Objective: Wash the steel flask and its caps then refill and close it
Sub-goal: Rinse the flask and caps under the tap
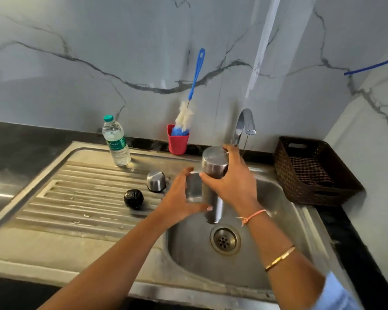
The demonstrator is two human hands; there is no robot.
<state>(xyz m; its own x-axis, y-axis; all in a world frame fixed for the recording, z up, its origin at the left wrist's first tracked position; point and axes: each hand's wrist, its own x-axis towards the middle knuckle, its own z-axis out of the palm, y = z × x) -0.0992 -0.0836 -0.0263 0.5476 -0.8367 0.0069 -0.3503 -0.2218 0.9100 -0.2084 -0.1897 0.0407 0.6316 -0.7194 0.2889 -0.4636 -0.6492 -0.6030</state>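
Note:
A steel flask point(213, 204) hangs nearly upright over the sink basin point(188, 247), its flat end up and its lower end just above the drain. My right hand point(232, 183) grips its upper half from the right. My left hand point(178, 199) holds a small steel cup-like piece point(194, 187) against the flask's left side, fingers above and thumb below. A domed steel cap point(156, 181) and a black round inner cap point(133, 199) stand on the ribbed drainboard point(81, 198), left of my hands.
A plastic water bottle point(116, 142) stands at the drainboard's back. Behind it, a red cup point(177, 140) holds a blue-handled bottle brush point(196, 72). The tap point(244, 126) rises behind the flask; no water is visible. A brown basket point(311, 173) with a checked cloth sits on the right.

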